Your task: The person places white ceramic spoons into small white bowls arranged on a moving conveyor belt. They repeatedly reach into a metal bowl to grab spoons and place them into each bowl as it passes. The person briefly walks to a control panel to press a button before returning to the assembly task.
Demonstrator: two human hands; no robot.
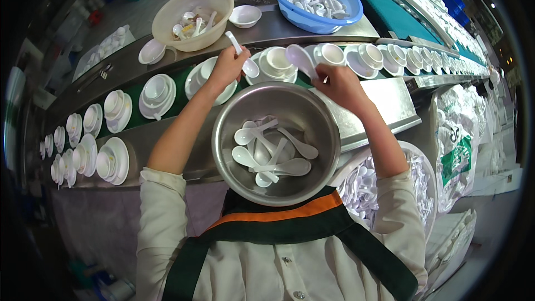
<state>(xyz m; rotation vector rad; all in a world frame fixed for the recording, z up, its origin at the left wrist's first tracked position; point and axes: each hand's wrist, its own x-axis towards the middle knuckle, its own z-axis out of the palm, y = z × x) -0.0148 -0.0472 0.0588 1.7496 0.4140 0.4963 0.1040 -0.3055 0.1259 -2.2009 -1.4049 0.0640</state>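
My left hand (225,69) is closed on a white soup spoon (251,68), over the near edge of the line of dishes. Another white soup spoon (301,60), slightly blurred, is pinched in my right hand (341,85), its bowl pointing left. Just below and between my hands sits a steel bowl (222,150), with several white soup spoons (267,153) lying crossed inside. Beyond it, a set of stacked white dishes (276,62) stands on the green belt, between the two held spoons. A further dish set (203,75) is partly hidden behind my left hand.
More dish sets (157,95) line the belt to both sides. At the back stand a cream basin (220,8) and a blue basin (351,19), both holding spoons. A white tub (429,184) full of spoons is beside my right arm, near a plastic bag (457,145).
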